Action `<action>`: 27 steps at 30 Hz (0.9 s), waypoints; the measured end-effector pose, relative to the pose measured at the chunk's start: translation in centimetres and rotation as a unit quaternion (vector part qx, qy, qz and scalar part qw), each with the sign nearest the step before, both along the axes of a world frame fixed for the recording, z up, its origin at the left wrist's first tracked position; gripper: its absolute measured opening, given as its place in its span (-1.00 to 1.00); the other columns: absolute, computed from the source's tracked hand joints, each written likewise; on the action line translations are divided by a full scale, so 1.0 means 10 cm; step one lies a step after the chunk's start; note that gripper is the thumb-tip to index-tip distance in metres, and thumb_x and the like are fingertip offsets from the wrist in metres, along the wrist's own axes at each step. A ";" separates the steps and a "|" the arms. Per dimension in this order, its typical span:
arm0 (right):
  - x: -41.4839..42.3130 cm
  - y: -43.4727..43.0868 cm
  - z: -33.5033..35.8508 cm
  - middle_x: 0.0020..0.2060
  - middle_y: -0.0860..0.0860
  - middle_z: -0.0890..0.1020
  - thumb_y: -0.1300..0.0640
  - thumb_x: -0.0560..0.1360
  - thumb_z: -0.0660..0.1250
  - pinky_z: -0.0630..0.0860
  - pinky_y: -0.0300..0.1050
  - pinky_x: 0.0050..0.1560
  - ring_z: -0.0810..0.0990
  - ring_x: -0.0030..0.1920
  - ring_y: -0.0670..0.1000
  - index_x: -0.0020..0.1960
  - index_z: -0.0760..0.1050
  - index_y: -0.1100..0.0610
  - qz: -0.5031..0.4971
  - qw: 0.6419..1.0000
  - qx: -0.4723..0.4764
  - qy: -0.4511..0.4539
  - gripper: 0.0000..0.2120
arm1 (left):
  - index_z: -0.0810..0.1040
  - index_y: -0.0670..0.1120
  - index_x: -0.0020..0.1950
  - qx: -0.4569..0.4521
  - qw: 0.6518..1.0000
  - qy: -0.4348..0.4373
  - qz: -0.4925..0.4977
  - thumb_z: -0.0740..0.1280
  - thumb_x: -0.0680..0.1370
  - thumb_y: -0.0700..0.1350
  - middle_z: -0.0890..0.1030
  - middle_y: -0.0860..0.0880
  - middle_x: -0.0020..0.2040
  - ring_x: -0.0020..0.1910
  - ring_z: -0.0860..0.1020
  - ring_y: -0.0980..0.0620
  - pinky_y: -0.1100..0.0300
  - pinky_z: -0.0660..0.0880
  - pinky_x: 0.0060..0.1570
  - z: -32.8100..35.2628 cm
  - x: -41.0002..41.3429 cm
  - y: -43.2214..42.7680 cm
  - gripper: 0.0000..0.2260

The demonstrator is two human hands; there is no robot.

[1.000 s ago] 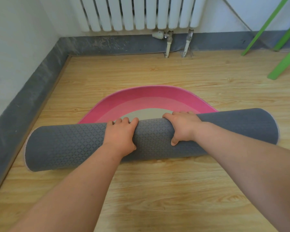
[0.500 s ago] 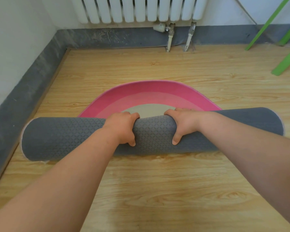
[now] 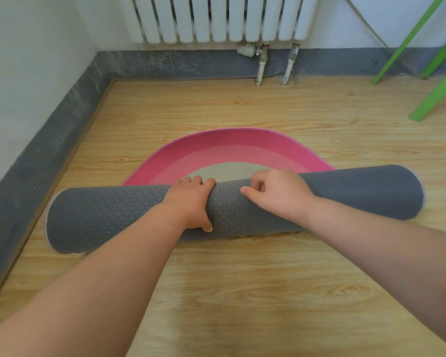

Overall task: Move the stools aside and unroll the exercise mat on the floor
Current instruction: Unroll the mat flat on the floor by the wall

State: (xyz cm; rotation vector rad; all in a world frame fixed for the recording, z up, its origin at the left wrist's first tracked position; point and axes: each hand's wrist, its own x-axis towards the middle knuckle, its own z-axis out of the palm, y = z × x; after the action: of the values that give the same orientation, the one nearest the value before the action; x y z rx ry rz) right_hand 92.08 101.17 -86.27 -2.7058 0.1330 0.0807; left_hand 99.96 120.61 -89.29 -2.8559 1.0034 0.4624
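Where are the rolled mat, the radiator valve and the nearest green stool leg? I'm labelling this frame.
rolled mat (image 3: 108, 217), head view, on the grey textured outer wrap, left part.
radiator valve (image 3: 248, 49), head view, on its white knob.
green stool leg (image 3: 438, 95), head view, on the lower shaft near the floor.

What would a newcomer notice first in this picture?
First, the grey mat roll lying across the wooden floor in the middle, with the left hand and right hand on top of it. Behind it, the unrolled pink part spreads toward the white radiator. Green legs stand at the far right.
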 end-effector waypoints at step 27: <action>-0.12 0.48 -0.95 0.20 0.37 0.50 0.37 0.60 -0.06 0.52 0.14 0.03 0.54 0.19 0.34 0.18 0.38 0.30 -0.423 0.542 0.700 0.193 -0.71 | 0.36 0.13 0.23 -0.050 0.997 -0.054 -0.033 0.46 0.19 0.15 0.56 0.03 -0.06 -0.10 0.56 -0.07 0.12 0.42 -0.23 -0.06 0.18 -0.02 -0.36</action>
State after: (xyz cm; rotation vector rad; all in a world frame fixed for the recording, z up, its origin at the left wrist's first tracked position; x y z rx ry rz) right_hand 90.85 105.94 -95.76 -0.7554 0.9841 0.3152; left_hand 101.72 120.44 -89.90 -2.8865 1.1268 0.2554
